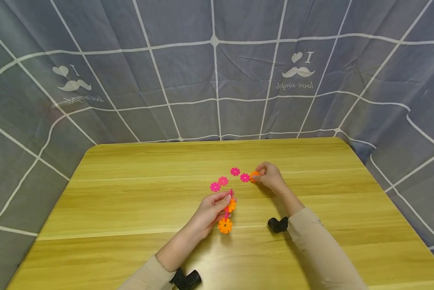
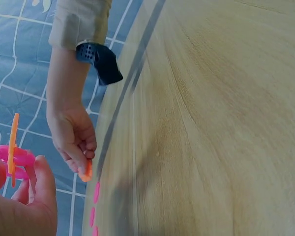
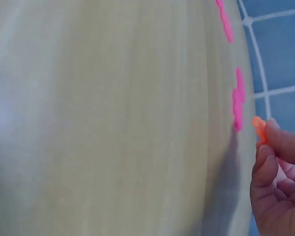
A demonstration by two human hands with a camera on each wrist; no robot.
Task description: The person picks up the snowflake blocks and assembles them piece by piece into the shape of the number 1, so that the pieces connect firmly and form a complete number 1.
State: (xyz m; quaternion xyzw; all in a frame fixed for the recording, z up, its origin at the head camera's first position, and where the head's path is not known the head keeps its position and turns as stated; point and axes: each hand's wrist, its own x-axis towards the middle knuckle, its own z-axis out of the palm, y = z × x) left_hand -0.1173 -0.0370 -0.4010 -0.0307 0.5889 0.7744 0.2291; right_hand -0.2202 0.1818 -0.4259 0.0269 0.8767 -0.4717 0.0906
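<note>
My left hand (image 1: 211, 211) holds a short chain of joined notched plastic discs, orange and pink, above the table. An orange disc (image 1: 225, 225) hangs at the chain's near end, and a pink disc (image 2: 20, 156) crosses an orange one in the left wrist view. Farther off to the right, my right hand (image 1: 271, 177) pinches a single orange disc (image 3: 260, 129) between thumb and fingers. Just left of that hand lie two pink discs, one nearer (image 1: 244, 177) and one farther (image 1: 235, 171). Two more pink discs (image 1: 215, 187) lie side by side beyond the left hand.
The wooden table (image 1: 130, 201) has a grey gridded curtain (image 1: 188, 72) behind it and at both sides. A black wrist device (image 1: 186, 279) sits at the left sleeve, and another black device (image 1: 277, 224) at the right sleeve.
</note>
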